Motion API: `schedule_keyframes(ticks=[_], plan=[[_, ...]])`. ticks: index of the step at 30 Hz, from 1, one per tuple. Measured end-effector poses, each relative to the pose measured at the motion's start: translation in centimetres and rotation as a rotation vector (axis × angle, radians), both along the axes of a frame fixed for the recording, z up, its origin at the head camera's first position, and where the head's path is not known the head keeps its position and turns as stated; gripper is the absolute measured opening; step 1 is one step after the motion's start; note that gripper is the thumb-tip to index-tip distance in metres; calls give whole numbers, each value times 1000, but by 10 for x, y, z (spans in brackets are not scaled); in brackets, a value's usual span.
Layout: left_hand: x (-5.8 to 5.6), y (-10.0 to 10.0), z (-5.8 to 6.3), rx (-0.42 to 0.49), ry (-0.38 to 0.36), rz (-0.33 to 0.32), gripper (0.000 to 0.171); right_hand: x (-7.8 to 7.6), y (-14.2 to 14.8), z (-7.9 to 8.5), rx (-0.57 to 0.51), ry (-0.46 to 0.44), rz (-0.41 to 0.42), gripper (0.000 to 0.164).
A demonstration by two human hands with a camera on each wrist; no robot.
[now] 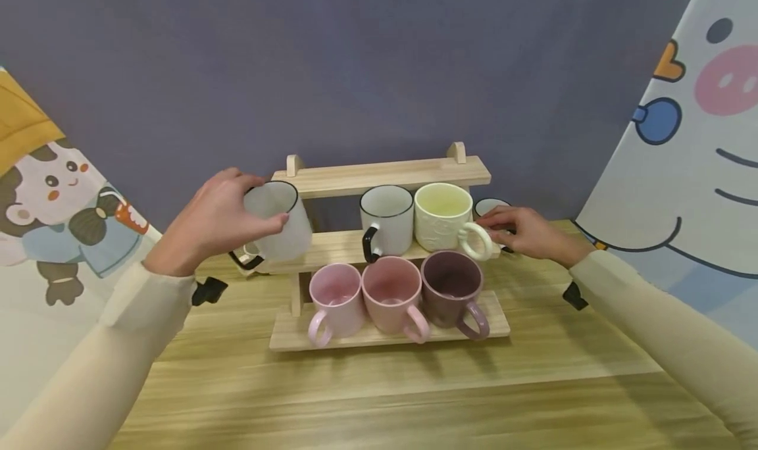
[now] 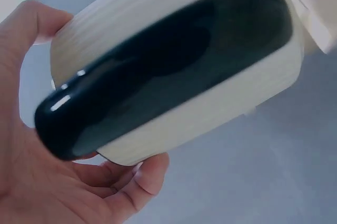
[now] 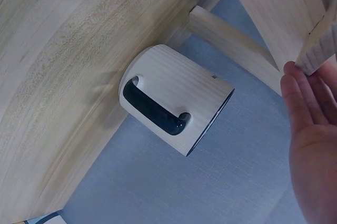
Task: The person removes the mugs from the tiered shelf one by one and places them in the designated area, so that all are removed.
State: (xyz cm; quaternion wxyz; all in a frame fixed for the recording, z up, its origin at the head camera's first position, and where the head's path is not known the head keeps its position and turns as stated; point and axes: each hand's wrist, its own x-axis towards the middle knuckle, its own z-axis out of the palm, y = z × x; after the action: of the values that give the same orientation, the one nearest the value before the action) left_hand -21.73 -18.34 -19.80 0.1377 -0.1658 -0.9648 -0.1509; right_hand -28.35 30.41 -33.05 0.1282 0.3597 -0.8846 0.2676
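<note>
A white mug with a black rim and black handle tilts at the left end of the wooden rack's middle shelf. My left hand grips it across its mouth, thumb and fingers on opposite sides. At the rack's other end, my right hand pinches the shelf's wooden edge, fingertips right at its corner. Beyond that hand stands another white mug with a black handle, on the table beside the rack. The right thumb is largely hidden in the right wrist view.
On the middle shelf stand a white mug and a pale yellow mug. A light pink mug, a pink mug and a mauve mug line the bottom shelf. The top shelf is behind.
</note>
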Motion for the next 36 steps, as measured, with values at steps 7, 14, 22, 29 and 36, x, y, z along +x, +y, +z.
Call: schedule_keyframes(ticks=[7,14,22,29,36], plan=[[18,-42,-8,-72,81,48,71,1,0,1,4,-28,-31,26],[19,-75,-31,-119,36,67,73,3,0,3,18,-46,-36,25],[-10,-99,-85,-149,-90,-30,74,2,-1,1,32,-31,-41,25],[-42,-106,-122,-183,-93,-147,65,2,-2,1,11,-33,-33,25],[-60,-102,-135,-165,-146,-153,65,2,-2,2,25,-27,-43,26]])
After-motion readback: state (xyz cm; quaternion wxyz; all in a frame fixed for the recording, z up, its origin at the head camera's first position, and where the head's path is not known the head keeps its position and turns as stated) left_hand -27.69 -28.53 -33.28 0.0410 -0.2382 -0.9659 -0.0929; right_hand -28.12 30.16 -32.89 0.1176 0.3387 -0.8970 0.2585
